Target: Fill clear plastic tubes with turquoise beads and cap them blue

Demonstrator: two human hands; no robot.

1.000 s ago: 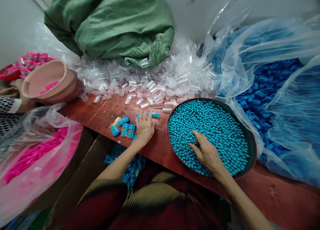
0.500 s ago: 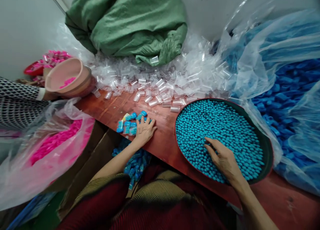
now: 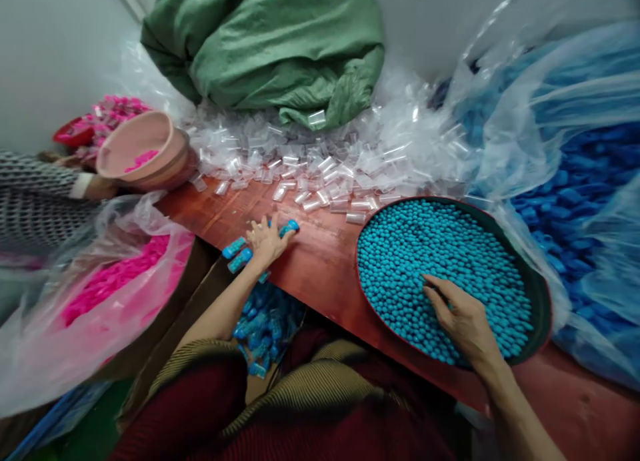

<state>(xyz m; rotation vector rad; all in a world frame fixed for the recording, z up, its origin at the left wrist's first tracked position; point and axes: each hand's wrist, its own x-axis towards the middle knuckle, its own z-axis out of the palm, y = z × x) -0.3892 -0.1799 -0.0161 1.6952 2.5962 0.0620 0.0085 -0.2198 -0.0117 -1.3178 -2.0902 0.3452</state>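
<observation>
My left hand (image 3: 270, 239) lies with fingers spread over several small blue packets (image 3: 240, 259) at the front edge of the red table (image 3: 320, 264). Some packets stick out on either side of it, and those under the palm are hidden. On the right, my right hand (image 3: 457, 311) is over a round dark tray (image 3: 540, 307) full of small blue beads (image 3: 400, 261). Its thumb and forefinger are apart, with nothing visible between them. Below the table edge, more blue packets (image 3: 265, 324) lie in a box.
Clear plastic sleeves (image 3: 330, 174) are heaped at the back beneath a green cloth bundle (image 3: 290, 47). A bag of blue pieces (image 3: 575, 201) stands right. At left are a pink bowl (image 3: 160, 137), pink pieces (image 3: 117, 274) and another person's sleeve (image 3: 40, 187).
My left hand has moved left over the packets, which now lie more scattered, some at the table edge. A yellow piece among them no longer shows. My right hand stays over the beads.
</observation>
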